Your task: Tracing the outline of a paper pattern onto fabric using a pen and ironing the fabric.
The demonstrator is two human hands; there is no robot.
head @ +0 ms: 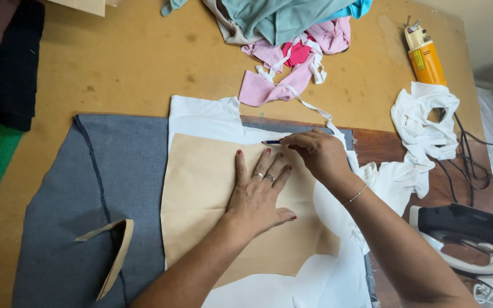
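The left hand (258, 191) lies flat, fingers spread and gripping nothing, pressing down on a tan paper pattern (201, 194). The right hand (318, 154) is pinched closed around a blue pen (270, 142), whose tip rests at the upper edge of the pattern, just beyond the left fingertips. The two hands are close together, the right wrist crossing above the left thumb.

The pattern lies on a piece of white fabric (206, 117) that shows above it and below its lower right corner. The white fabric in turn lies over a grey cloth (115, 182) spread across the bench (126, 63). On the grey cloth, to the left of the pattern, sits a curved strip of tan paper (115, 256).

Further out, a heap of pink scraps (292, 68) with white strips lies beyond the white fabric, with teal fabric (281, 17) piled behind it. To the right, a crumpled white rag (423, 122) sits near an orange handheld power tool (425, 54) and a black cord (475, 165). An iron (469, 239) rests at the right edge, near the right forearm. Dark cloth (7, 63) lies at the far left.
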